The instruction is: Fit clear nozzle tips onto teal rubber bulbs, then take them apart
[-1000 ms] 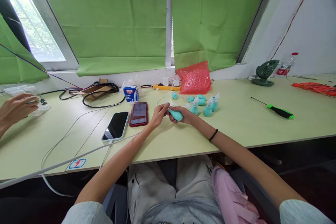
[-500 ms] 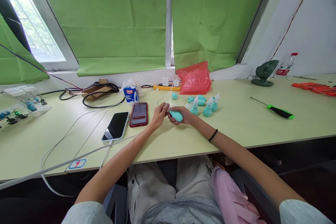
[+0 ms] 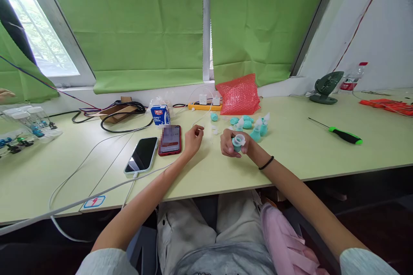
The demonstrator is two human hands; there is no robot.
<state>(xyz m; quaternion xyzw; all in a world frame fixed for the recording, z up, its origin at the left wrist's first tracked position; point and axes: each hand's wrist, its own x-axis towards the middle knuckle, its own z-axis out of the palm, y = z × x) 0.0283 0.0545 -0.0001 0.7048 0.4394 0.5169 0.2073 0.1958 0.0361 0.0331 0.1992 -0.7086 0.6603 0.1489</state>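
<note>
My right hand (image 3: pixel 232 145) is closed round a teal rubber bulb (image 3: pixel 238 141) whose open round mouth faces me. It rests on the pale green desk (image 3: pixel 209 172), a short way right of my left hand. My left hand (image 3: pixel 194 138) lies on the desk with its fingers curled and pinched together; what it holds, if anything, is too small to see. Behind my hands stand several teal bulbs with clear tips (image 3: pixel 254 128), and a small white piece (image 3: pixel 214 129) lies between the hands.
A red phone (image 3: pixel 170 139) and a white-cased phone (image 3: pixel 142 155) with cables lie left of my left hand. A milk carton (image 3: pixel 160 115), red bubble wrap (image 3: pixel 240 95), a screwdriver (image 3: pixel 342 134), a green fan (image 3: pixel 326 87) and clear tubes (image 3: pixel 22 126) also sit on the desk.
My hands have come apart. The right hand drew the teal bulb to the right and turned its mouth toward me. The other person's hand at far left has withdrawn.
</note>
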